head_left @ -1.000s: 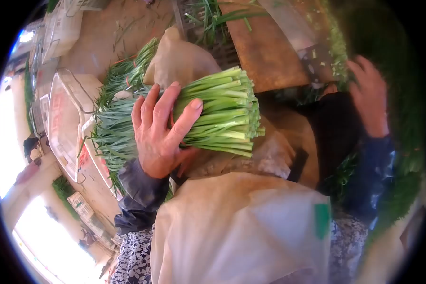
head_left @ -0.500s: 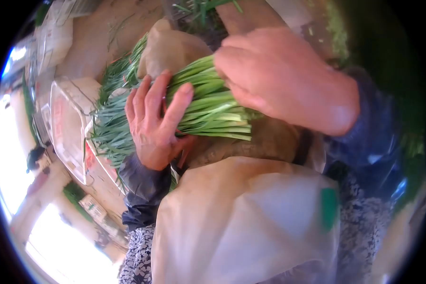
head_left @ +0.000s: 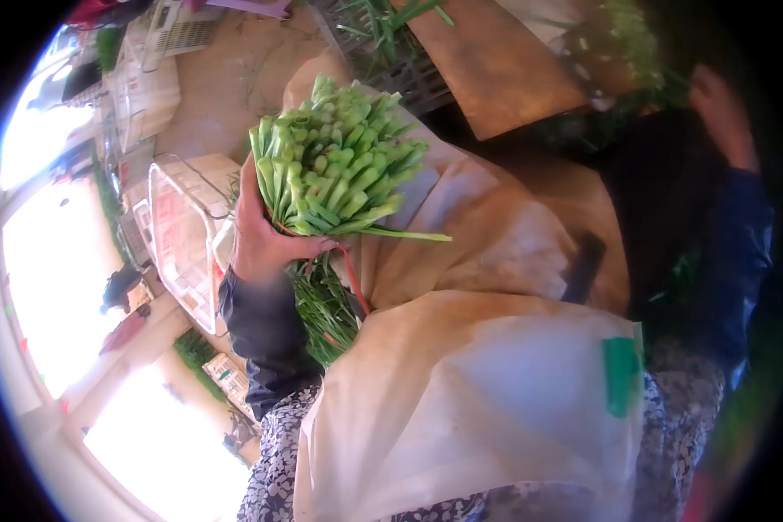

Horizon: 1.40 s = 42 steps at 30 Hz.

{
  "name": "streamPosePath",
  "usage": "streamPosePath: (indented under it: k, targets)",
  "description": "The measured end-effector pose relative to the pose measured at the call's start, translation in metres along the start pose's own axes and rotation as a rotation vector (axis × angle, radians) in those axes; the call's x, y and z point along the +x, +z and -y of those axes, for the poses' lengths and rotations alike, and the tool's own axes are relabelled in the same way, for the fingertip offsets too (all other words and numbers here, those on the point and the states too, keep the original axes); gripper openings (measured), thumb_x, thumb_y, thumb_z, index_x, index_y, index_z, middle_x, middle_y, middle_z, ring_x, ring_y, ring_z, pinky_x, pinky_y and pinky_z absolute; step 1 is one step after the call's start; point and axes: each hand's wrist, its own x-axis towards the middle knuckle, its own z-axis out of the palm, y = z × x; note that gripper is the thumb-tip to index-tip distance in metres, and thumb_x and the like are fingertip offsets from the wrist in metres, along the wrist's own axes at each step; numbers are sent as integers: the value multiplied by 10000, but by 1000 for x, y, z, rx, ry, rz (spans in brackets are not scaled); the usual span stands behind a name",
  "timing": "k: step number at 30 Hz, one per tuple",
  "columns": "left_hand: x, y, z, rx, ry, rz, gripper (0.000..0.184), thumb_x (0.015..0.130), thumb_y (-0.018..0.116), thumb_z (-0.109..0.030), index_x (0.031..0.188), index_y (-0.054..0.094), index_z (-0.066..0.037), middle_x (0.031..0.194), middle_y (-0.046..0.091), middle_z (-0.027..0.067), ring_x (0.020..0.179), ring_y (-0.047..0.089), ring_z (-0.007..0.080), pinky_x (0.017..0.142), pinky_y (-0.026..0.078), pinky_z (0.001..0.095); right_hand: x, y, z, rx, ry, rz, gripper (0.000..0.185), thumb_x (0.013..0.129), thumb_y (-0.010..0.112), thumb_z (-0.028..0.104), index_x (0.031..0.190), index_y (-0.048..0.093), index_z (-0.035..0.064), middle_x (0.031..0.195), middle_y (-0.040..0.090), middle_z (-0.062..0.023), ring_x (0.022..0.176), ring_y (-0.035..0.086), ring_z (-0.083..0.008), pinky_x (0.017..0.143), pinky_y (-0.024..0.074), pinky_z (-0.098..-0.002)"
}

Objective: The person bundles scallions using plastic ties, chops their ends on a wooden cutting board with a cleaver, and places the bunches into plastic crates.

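My left hand (head_left: 261, 230) is wrapped round a bunch of garlic chives (head_left: 339, 157), its pale cut ends turned up towards me. One stalk sticks out to the right from the bunch's lower edge. A thin red tie (head_left: 353, 283) hangs down beside my left thumb. More dark green leaves (head_left: 324, 313) show below that wrist. Far to the right, my right hand (head_left: 722, 113) is stretched out, away from the bunch, near dim greenery. Its fingers are blurred, so what they do is unclear.
A stained pale apron (head_left: 461, 383) covers my lap. A brown board (head_left: 491, 70) lies ahead, beside a dark crate (head_left: 409, 74) with loose greens. White plastic baskets (head_left: 183, 252) stand at left on the floor. Bright doorways or windows lie further left.
My left hand has tipped the bunch so its cut ends face me instead of pointing right. My right hand has left the bunch and swung far right.
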Motion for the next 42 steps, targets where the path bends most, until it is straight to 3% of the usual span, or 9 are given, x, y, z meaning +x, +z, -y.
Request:
streamPosePath:
  k: [4, 7, 9, 16, 21, 27, 36, 38, 42]
  targets:
    - [5, -8, -13, 89, -59, 92, 1027, 467, 878, -64, 1368, 389, -9, 1205, 586, 92, 1115, 562, 182, 993, 436, 334, 6, -1, 33, -191, -230, -283, 137, 820, 536, 121, 898, 520, 10, 829, 526, -208, 806, 527, -420, 714, 426, -462]
    - [4, -1, -20, -66, -131, 68, 1017, 466, 862, -36, 1368, 391, -4, 1217, 579, 91, 1118, 560, 183, 999, 431, 335, 16, -25, 144, 148, 90, 354, 338, 870, 552, 121, 1193, 603, 34, 1106, 635, -169, 1026, 614, -291, 902, 478, -331]
    - [2, -2, -10, -136, -117, 48, 1042, 464, 865, -36, 1385, 378, -1, 1245, 569, 94, 1141, 551, 186, 1014, 420, 337, 3, 8, 182, 268, -326, 68, 326, 849, 589, 69, 1171, 598, 20, 1106, 636, -154, 990, 625, -247, 863, 488, -314]
    - [1, -4, -4, 0, -131, 66, 1144, 448, 876, -67, 1448, 325, 5, 1306, 544, 111, 1216, 517, 204, 1049, 388, 337, 20, 54, 294, 842, -656, -170, 323, 805, 689, 89, 1118, 625, 37, 965, 611, -122, 930, 602, -249, 791, 482, -329]
    - [2, 0, -3, 62, -71, 45, 1123, 439, 893, -148, 1425, 378, 6, 1292, 551, 119, 1204, 523, 216, 1049, 382, 352, 38, 58, 310, 952, -672, 82, 232, 795, 724, 119, 999, 675, 21, 899, 609, -98, 843, 594, -267, 745, 471, -329]
    - [10, 0, -7, 135, 4, 37, 1068, 425, 892, -174, 1378, 444, -3, 1218, 573, 131, 1158, 548, 249, 1025, 392, 358, 45, 52, 292, 815, -307, -230, 106, 832, 663, 74, 918, 649, 15, 845, 598, -92, 830, 606, -229, 732, 472, -319]
    - [16, -4, -8, 127, -3, 82, 1066, 429, 891, -202, 1375, 443, 0, 1195, 569, 147, 1149, 549, 267, 1011, 396, 358, 49, 50, 309, 846, -780, 20, 181, 760, 690, 49, 924, 618, 27, 865, 588, -90, 843, 597, -261, 720, 473, -322]
    - [17, -5, -5, 146, 2, 99, 1067, 438, 891, -200, 1380, 434, 6, 1200, 569, 150, 1160, 546, 267, 1014, 393, 357, 49, 53, 316, 554, -899, -323, 194, 736, 694, 41, 908, 602, 49, 849, 578, -81, 820, 584, -276, 696, 465, -345]
    - [21, -3, -8, 132, 8, 91, 1071, 430, 887, -226, 1373, 437, 11, 1211, 568, 163, 1162, 546, 288, 1015, 394, 369, 44, 51, 318, 466, -846, -398, 168, 727, 675, 22, 867, 589, 59, 810, 566, -82, 781, 575, -296, 678, 457, -355]
